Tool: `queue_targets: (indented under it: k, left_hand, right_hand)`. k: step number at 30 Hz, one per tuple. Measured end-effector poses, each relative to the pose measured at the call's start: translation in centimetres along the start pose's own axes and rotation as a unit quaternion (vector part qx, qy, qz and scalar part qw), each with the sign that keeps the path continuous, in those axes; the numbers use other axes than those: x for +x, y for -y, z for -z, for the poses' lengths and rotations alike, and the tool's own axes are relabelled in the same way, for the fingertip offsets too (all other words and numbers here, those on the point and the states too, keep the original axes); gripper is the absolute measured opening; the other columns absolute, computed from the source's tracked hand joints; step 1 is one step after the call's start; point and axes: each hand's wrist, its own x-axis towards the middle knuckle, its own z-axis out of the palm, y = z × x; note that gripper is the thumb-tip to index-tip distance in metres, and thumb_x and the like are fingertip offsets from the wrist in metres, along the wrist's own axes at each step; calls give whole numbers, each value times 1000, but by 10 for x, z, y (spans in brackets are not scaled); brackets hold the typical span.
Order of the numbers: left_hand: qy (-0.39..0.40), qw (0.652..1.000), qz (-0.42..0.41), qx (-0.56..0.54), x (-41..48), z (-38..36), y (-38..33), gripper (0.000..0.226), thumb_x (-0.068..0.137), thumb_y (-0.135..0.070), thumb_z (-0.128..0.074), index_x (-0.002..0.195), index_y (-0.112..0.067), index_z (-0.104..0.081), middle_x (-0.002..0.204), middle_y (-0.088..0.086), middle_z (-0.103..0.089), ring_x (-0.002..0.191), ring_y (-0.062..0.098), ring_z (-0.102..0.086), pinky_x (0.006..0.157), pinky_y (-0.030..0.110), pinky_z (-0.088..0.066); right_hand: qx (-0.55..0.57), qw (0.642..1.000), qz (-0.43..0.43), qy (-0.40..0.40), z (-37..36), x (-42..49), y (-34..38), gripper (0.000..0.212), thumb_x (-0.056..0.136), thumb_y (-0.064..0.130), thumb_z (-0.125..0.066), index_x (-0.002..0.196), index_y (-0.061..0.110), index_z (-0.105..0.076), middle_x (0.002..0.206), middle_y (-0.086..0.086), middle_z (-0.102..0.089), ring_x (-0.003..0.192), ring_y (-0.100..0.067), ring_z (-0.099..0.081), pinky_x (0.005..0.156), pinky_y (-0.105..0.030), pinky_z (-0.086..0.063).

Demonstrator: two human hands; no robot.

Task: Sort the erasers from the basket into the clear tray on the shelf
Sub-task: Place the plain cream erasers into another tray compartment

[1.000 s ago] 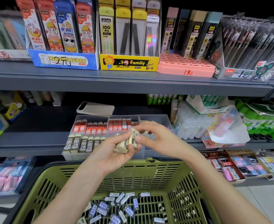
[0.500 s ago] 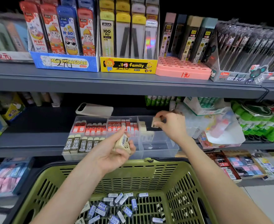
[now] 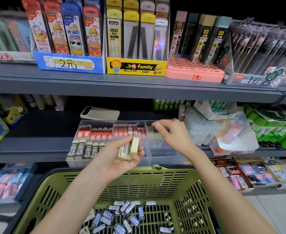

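Step in hand: filling the clear tray. The left hand is gripping a few cream erasers at the tray's front edge. At 2 o'clock from it, the right hand is reaching into the right rear compartment with curled fingers; blur, so I cannot tell if it is pinching anything. Loose erasers are lying in the basket at 6 o'clock. Next, probably: picking another eraser from the left hand and seating it in the row.
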Motion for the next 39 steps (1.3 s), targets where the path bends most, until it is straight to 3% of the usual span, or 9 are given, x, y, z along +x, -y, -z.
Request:
queue_targets:
  k: [2, 5, 11, 15, 19, 23, 30, 36, 39]
  left_hand:
    - [9, 1000, 2, 25, 0, -1, 0, 24, 70, -13, -67, 87, 5, -69, 74, 21, -63, 60, 27, -59, 40, 21, -43]
    - [38, 998, 9, 44, -1, -1, 0, 28, 73, -18, -65, 90, 4, -67, 76, 17, -58, 60, 24, -55, 38, 19, -39]
    - [80, 993, 21, 84, 0, 0, 5, 31, 78, -22, -62, 101, -1, -65, 75, 16, -57, 60, 22, -53, 37, 18, -38]
    - [36, 997, -6, 75, 1, 2, -1, 28, 73, -20, -64, 89, 2, -69, 80, 19, -59, 61, 26, -57, 37, 19, -41]
    - [21, 999, -25, 40, -1, 2, -7, 36, 73, -25, -65, 93, 5, -69, 80, 21, -62, 64, 28, -59, 39, 22, -43]
    - [23, 999, -22, -7, -6, 0, -9, 42, 80, -27, -60, 107, 5, -65, 105, 32, -61, 77, 42, -68, 50, 31, -55]
    - [53, 998, -6, -33, -10, 1, -11, 51, 78, -21, -59, 126, -1, -56, 114, 37, -60, 107, 52, -58, 89, 56, -49]
    - [68, 998, -15, -11, -8, 1, -9, 62, 72, -12, -62, 132, -3, -48, 113, 38, -60, 103, 54, -59, 94, 59, -44]
    - [83, 997, -8, 7, -8, 1, -7, 48, 73, -9, -61, 120, -1, -54, 113, 38, -60, 103, 54, -59, 93, 61, -44]
  right_hand:
    - [120, 989, 69, 46, 8, -18, 21, 24, 96, 24, -49, 113, 24, -67, 104, 6, -69, 101, -20, -54, 93, -36, -39]
    - [109, 980, 125, 107, 13, -36, 38, 32, 91, 18, -58, 123, 25, -60, 111, 6, -61, 108, -16, -45, 98, -33, -31]
    - [170, 976, 97, 94, 17, -44, 43, 17, 81, 20, -71, 97, 20, -64, 106, 11, -56, 109, -9, -45, 99, -28, -33]
    - [312, 949, 14, 40, 26, -36, 22, 19, 86, 12, -64, 88, 27, -53, 89, 2, -63, 88, -17, -61, 78, -29, -46]
    - [107, 986, -91, -86, 22, 0, -13, 15, 81, 16, -70, 90, 22, -60, 87, -1, -65, 86, -22, -61, 74, -31, -47]
    - [-136, 988, -63, -30, -2, 28, -28, 25, 82, 16, -63, 107, 18, -65, 95, -8, -71, 91, -29, -62, 71, -30, -43]
    - [-33, 988, -67, 138, -30, 38, -31, 25, 92, 14, -50, 113, 10, -63, 114, -7, -66, 107, -23, -58, 84, -24, -39]
    - [-66, 995, -48, 54, -15, 21, -20, 33, 97, 14, -41, 127, 15, -55, 118, -8, -65, 110, -27, -57, 89, -31, -41]
    - [77, 997, 15, 23, -2, 5, 8, 27, 96, 23, -48, 117, 16, -64, 117, 1, -66, 108, -15, -57, 91, -26, -40]
